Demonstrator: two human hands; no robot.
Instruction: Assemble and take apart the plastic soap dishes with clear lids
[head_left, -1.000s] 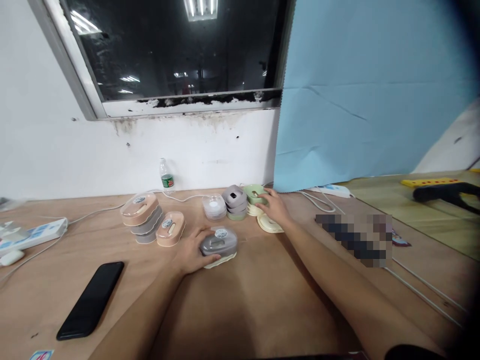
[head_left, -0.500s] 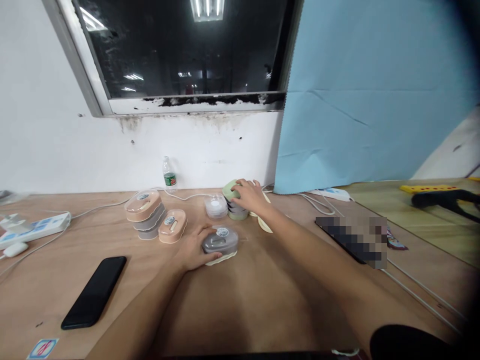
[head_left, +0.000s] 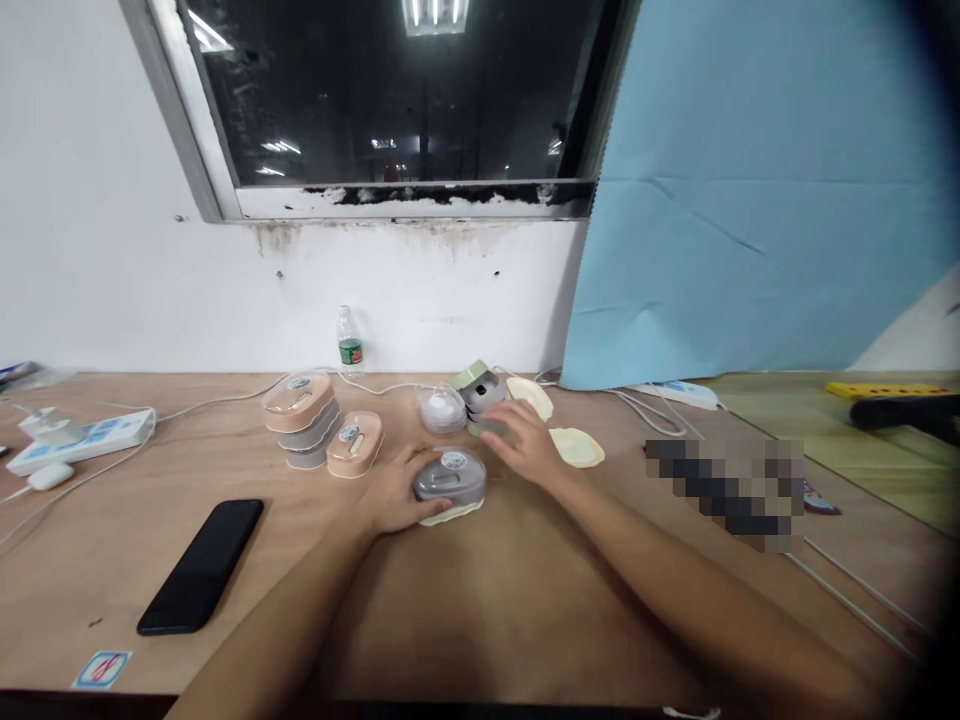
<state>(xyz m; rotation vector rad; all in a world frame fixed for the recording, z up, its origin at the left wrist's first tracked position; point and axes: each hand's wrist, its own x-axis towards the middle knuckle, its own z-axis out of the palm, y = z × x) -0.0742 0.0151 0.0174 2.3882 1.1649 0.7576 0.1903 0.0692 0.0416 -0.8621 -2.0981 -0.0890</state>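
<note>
Green box (head_left: 471,375) has moved onto the gray stack (head_left: 489,392) near the table's (head_left: 465,620) back edge; right hand (head_left: 525,437) released, left hand (head_left: 397,492) grasping gray lidded box (head_left: 459,478).

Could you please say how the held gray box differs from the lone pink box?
The left hand holds the gray box; no hand touches the lone pink box. The gray box runs left to right, the pink box more front to back. Both carry a round label.
</note>
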